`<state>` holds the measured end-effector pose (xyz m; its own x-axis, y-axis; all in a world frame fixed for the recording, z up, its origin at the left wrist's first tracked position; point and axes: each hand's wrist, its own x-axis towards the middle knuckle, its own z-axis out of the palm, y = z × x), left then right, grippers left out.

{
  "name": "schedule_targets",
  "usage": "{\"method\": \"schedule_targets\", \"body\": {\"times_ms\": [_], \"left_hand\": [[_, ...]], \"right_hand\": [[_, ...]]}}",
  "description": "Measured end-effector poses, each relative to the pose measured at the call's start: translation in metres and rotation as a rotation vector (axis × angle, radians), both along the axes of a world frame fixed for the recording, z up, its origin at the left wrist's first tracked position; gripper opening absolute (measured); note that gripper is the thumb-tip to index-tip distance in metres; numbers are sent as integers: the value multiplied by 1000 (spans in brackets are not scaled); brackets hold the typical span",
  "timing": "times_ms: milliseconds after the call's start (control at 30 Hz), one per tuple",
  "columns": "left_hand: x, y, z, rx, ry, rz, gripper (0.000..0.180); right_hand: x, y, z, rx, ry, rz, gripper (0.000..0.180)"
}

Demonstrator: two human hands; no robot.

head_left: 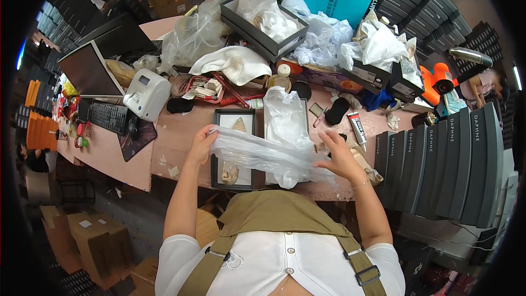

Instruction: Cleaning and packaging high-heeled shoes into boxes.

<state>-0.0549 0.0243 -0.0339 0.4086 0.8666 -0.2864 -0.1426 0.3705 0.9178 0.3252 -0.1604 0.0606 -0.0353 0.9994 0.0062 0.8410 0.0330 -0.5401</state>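
Observation:
A crumpled translucent plastic bag (249,147) stretches across the work space in front of me. My left hand (204,143) is closed on its left end. At the other end my right hand (344,158) has its fingers spread, close to the plastic. Below the bag lies an open dark shoe box (217,172) with a white lining. Inside it, a beige shoe (229,174) shows at the near end and another beige piece (239,124) at the far end; the bag hides what is between. White tissue paper (285,112) fills the dark tray (304,114) beside it.
Dark shoe boxes (433,164) stand in a row at right. A tube (357,129), a black pad (337,111) and a beige shoe (367,167) lie near my right hand. A label printer (147,94) and keyboard (108,116) are at left. Paper-filled boxes (263,27) crowd the back.

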Motion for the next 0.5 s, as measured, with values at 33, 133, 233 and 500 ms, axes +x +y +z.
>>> {"method": "schedule_targets", "body": {"times_ms": [33, 133, 233, 500], "left_hand": [[-2, -2, 6, -6, -4, -29, 19], [2, 0, 31, -12, -9, -101, 21], [11, -3, 56, 3, 94, -92, 23], [-15, 4, 30, -117, 67, -237, 27]], "right_hand": [[-14, 20, 3, 75, 87, 44, 72], [-54, 68, -20, 25, 236, 231, 49], [-73, 95, -56, -95, 225, 311, 31], [-65, 59, -36, -258, 439, 270, 31]]}}
